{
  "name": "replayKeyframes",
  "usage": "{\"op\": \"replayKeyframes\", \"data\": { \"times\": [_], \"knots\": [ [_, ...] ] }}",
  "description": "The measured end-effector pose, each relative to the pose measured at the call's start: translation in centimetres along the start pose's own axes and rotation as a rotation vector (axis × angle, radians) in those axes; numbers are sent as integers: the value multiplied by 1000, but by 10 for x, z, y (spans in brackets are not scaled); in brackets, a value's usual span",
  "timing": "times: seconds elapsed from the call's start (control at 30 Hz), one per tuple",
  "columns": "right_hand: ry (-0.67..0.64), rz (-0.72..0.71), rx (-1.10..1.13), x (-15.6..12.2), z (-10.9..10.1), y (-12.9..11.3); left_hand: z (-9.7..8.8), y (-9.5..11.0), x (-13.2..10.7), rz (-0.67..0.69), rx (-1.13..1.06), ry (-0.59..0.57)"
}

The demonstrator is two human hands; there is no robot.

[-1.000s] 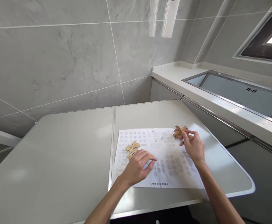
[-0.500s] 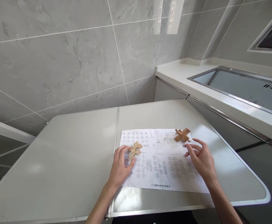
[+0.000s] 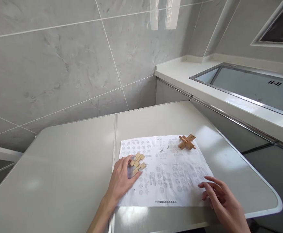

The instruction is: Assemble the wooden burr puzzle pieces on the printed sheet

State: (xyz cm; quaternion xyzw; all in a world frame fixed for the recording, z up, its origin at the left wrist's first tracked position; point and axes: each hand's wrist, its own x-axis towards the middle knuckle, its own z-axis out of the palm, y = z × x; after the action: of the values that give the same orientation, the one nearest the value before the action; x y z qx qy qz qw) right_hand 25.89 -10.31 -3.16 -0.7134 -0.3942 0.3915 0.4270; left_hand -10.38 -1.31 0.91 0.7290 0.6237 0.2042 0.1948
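Our left hand (image 3: 122, 179) lies on the printed sheet (image 3: 165, 174), its fingers (image 3: 128, 160) spread loosely around the near wooden puzzle (image 3: 137, 161). The fingertips touch the left side of the puzzle, and the thumb sits just below its lower piece. We cannot tell whether the puzzle is lifted or resting flat on the paper. Our right hand (image 3: 222, 200) hovers at the sheet's lower right corner, fingers slack and parted, holding nothing. Its wrist is cut off by the bottom edge of the frame. A second wooden puzzle (image 3: 187, 141), cross-shaped, sits well beyond those right fingers, near the sheet's far right corner. The diagrams on the sheet are too small to read, and a line of print at the near edge is illegible. The sheet lies on the pale tabletop (image 3: 66, 168), just to the right of the seam in it. Past the right fingers, a steel sink (image 3: 250, 87) is cropped by the frame's right edge.
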Motion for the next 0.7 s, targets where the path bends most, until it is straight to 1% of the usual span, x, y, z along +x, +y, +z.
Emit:
{"op": "replayKeyframes", "data": {
  "times": [0.07,0.13,0.23,0.27,0.33,0.37,0.43,0.5,0.6,0.7],
  "knots": [
    [-5,-13,4,1,2,-4,4,8,-3,27,5,-27],
    [-26,-45,-4,3,7,-12,8,17,-7,72,-39,-102],
    [-91,-112,-80,6,21,-30,10,25,-9,119,-136,-159],
    [-141,-149,-122,6,27,-37,10,26,-7,132,-174,-171],
    [-264,-253,-204,8,41,-50,7,25,-3,145,-244,-176],
    [-300,-302,-230,9,49,-55,5,24,1,138,-265,-168],
    [-387,-389,-245,10,65,-65,1,20,8,93,-264,-138],
    [-485,-447,-261,11,80,-72,-1,17,15,50,-227,-132],
    [-531,-484,-342,13,100,-76,-2,14,24,72,-170,-170],
    [-507,-508,-395,15,115,-74,1,11,28,129,-133,-168]
  ]
}}
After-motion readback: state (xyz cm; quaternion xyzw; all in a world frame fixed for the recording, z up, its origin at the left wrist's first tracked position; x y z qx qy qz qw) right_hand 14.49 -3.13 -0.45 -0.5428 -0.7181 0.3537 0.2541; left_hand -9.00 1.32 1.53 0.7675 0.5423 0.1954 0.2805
